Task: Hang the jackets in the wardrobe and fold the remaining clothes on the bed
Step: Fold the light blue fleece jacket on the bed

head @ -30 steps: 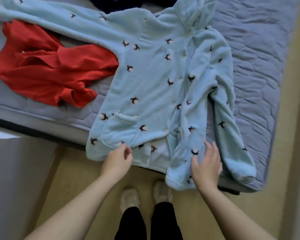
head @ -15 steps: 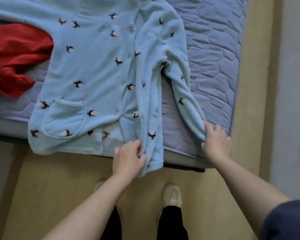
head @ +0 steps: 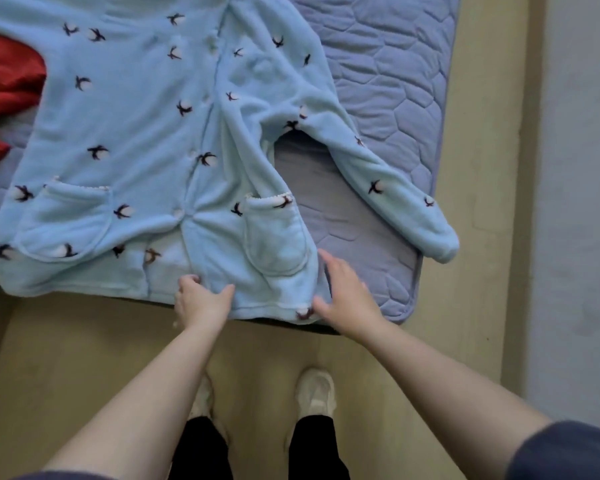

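Fleece top (head: 146, 133) on bed (head: 395, 81), garment (head: 4, 84) left.

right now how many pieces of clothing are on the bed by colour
light blue fleece top: 1
red garment, cut off by the left edge: 1
total: 2

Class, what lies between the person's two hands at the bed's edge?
The hem of the light blue jacket, just below its pocket, fills the stretch between the left hand and the right hand, seen in the head view.
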Tool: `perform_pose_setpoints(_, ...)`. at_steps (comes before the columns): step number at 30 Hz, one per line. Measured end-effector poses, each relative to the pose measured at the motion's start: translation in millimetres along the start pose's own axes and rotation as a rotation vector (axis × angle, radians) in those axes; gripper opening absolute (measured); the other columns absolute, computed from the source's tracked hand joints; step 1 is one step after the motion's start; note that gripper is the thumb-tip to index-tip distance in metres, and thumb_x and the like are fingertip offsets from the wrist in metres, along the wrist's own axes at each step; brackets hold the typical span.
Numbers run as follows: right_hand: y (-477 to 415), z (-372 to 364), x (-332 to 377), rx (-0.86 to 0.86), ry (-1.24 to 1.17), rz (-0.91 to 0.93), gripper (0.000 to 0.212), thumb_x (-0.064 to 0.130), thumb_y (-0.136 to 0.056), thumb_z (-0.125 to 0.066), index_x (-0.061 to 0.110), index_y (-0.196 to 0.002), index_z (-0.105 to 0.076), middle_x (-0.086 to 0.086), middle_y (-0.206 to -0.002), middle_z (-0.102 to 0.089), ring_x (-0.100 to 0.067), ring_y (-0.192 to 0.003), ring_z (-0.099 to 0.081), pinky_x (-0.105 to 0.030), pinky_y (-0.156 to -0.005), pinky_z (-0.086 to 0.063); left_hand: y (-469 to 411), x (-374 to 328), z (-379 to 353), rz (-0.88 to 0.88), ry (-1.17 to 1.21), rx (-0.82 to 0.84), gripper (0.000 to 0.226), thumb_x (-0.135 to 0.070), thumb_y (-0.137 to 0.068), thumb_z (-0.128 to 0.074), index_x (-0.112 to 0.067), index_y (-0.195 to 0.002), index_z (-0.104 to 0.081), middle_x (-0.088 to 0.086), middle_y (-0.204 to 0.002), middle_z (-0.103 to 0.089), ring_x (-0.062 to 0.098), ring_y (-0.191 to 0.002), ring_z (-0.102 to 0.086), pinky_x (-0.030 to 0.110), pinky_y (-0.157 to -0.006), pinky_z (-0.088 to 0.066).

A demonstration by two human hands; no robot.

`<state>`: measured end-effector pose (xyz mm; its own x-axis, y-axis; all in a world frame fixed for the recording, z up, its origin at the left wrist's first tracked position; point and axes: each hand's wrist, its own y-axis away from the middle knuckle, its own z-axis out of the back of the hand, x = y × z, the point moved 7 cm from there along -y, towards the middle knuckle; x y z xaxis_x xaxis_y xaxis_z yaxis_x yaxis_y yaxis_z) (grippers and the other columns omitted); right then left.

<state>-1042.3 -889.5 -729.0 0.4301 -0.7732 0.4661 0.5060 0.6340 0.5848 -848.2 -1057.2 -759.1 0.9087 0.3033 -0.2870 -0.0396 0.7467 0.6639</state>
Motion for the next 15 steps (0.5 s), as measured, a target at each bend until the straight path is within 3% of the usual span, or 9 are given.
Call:
perform_pose_setpoints(2, 2, -25, 16, 0.081, -0.129, 0.016, 0.094, 0.045, -0.075, -0.067, 0.034, -0.15, -0.012, 0.003, -0.146, -0.039, -0.019, -0.133, -0.038, -0.047, -0.103, -0.038, -4, 4, 0, 0.013, -0.049, 0.008, 0.055, -0.03, -0.081, -0.07, -0.007, -0.125, -0.046, 0.015, -0.125, -0.049, 0.034, -0.119, -0.047, 0.038, -0.095, -0.04)
perform_pose_setpoints(3, 3, -31, 19, 0.094, -0.177, 0.001, 0.095, 0.046, -0.075, -0.068, 0.035, -0.15, -0.012, 0.003, -0.145, -0.041, -0.018, -0.131, -0.04, -0.047, -0.103, -0.039, -5, 6, -1, 0.015, -0.049, 0.037, 0.042, -0.027, -0.083, -0.068, -0.007, -0.117, -0.051, 0.012, -0.113, -0.054, 0.033, -0.112, -0.05, 0.033, -0.084, -0.042)
perform_pose_setpoints(5, 6, -34, 19, 0.062, -0.33, -0.058, 0.078, 0.03, -0.08, -0.066, 0.031, -0.146, -0.025, 0.001, -0.135, -0.053, -0.019, -0.121, -0.051, -0.039, -0.096, -0.045, -7, 11, 2, 0.006, 0.008, 0.08, 0.013, -0.019, -0.085, -0.06, -0.01, -0.091, -0.052, 0.003, -0.081, -0.054, 0.031, -0.089, -0.053, 0.028, -0.058, -0.035)
perform_pose_setpoints(6, 8, -35, 17, 0.027, -0.4, -0.098, 0.059, 0.019, -0.083, -0.061, 0.027, -0.137, -0.039, -0.001, -0.121, -0.061, -0.02, -0.111, -0.057, -0.034, -0.089, -0.048, -8, 15, 11, -0.018, 0.048, 0.061, 0.011, -0.016, -0.084, -0.058, -0.01, -0.082, -0.049, 0.001, -0.072, -0.05, 0.03, -0.081, -0.051, 0.029, -0.053, -0.031)
perform_pose_setpoints(8, 18, -41, 11, -0.002, -0.488, -0.2, 0.027, 0.007, -0.084, -0.051, 0.016, -0.108, -0.058, -0.001, -0.096, -0.065, -0.024, -0.094, -0.061, -0.031, -0.076, -0.047, -11, 32, 39, -0.028, 0.114, -0.027, 0.011, -0.016, -0.08, -0.057, -0.007, -0.079, -0.05, 0.004, -0.069, -0.051, 0.032, -0.076, -0.052, 0.034, -0.057, -0.038)
perform_pose_setpoints(9, 24, -48, 11, 0.018, -0.53, -0.247, 0.022, 0.005, -0.084, -0.049, 0.013, -0.101, -0.06, -0.003, -0.094, -0.066, -0.026, -0.092, -0.062, -0.033, -0.076, -0.048, -13, 44, 54, -0.007, 0.149, -0.055, 0.014, -0.018, -0.077, -0.057, -0.006, -0.081, -0.053, 0.006, -0.072, -0.054, 0.033, -0.076, -0.056, 0.037, -0.063, -0.045)
perform_pose_setpoints(11, 36, -66, 13, 0.099, -0.604, -0.335, 0.026, 0.003, -0.085, -0.045, 0.01, -0.104, -0.062, -0.008, -0.1, -0.067, -0.026, -0.093, -0.063, -0.034, -0.076, -0.05, -22, 65, 75, 0.044, 0.222, -0.014, 0.019, -0.029, -0.077, -0.057, -0.011, -0.081, -0.054, 0.005, -0.076, -0.059, 0.033, -0.077, -0.061, 0.045, -0.076, -0.053)
perform_pose_setpoints(13, 43, -81, 15, 0.142, -0.62, -0.407, 0.03, 0.003, -0.087, -0.042, 0.012, -0.109, -0.061, -0.007, -0.101, -0.066, -0.019, -0.084, -0.061, -0.029, -0.064, -0.048, -37, 76, 84, 0.079, 0.235, 0.056, 0.025, -0.04, -0.088, -0.053, -0.015, -0.086, -0.056, 0.005, -0.085, -0.063, 0.032, -0.09, -0.063, 0.048, -0.088, -0.052)
perform_pose_setpoints(15, 40, -90, 14, 0.114, -0.597, -0.458, 0.032, 0.004, -0.087, -0.041, 0.014, -0.11, -0.06, -0.004, -0.099, -0.065, -0.017, -0.081, -0.058, -0.026, -0.065, -0.044, -59, 79, 90, 0.093, 0.244, 0.047, 0.03, -0.044, -0.093, -0.049, -0.015, -0.086, -0.056, 0.005, -0.093, -0.063, 0.03, -0.097, -0.06, 0.048, -0.094, -0.049)
